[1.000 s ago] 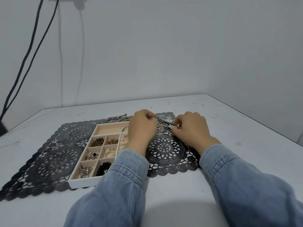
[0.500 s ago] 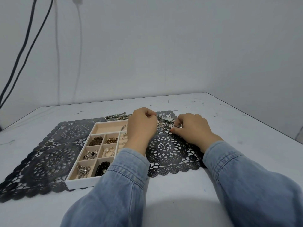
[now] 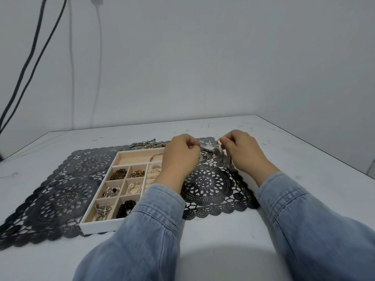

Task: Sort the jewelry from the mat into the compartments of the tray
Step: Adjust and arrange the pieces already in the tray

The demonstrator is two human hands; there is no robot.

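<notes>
White desk, grey wall. Tray on black lace mat, 9 o'clock of hands, most compartments already filled. Remaining: loose jewelry on mat between hands, chains at tray's 12 o'clock. Right hand pinches blurred silver piece, lifted off mat. Left hand curled, grip unclear. Judged well past halfway.

Open table to the right of my right hand and bare mat between my wrists: free passage. The gap between my hands is obstructed: a silver piece hangs from my right hand's pinch, with loose rings beneath it. My left hand and sleeve overhang the tray's right side; its left compartments are open from above. Chains lie just behind the tray.
</notes>
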